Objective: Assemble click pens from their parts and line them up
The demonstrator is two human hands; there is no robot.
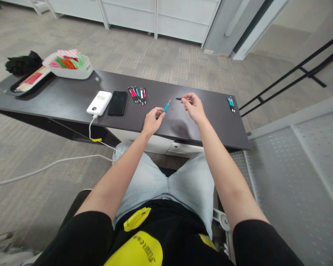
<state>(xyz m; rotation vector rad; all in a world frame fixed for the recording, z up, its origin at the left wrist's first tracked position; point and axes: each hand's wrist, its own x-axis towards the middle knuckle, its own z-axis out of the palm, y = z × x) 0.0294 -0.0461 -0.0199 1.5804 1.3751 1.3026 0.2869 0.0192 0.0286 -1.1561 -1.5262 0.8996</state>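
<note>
My left hand (153,119) is closed on the teal barrel of a pen (166,107), whose bare refill tip points up and away from me. My right hand (193,106) pinches a small black pen part (178,98), its end turned toward the refill tip. A short gap separates the two pieces, both held above the dark table (161,85). Left of my hands lie several pens (137,95) in pink, teal and white. Two or three teal pens (231,104) rest near the table's right end.
A black phone (117,103) and a white power bank (99,103) with a white cable (90,129) lie to the left. Farther left are a white basket (80,74) of colourful items, a black tray (39,87) and a black bundle (23,63). Black metal bars (291,72) stand at the right.
</note>
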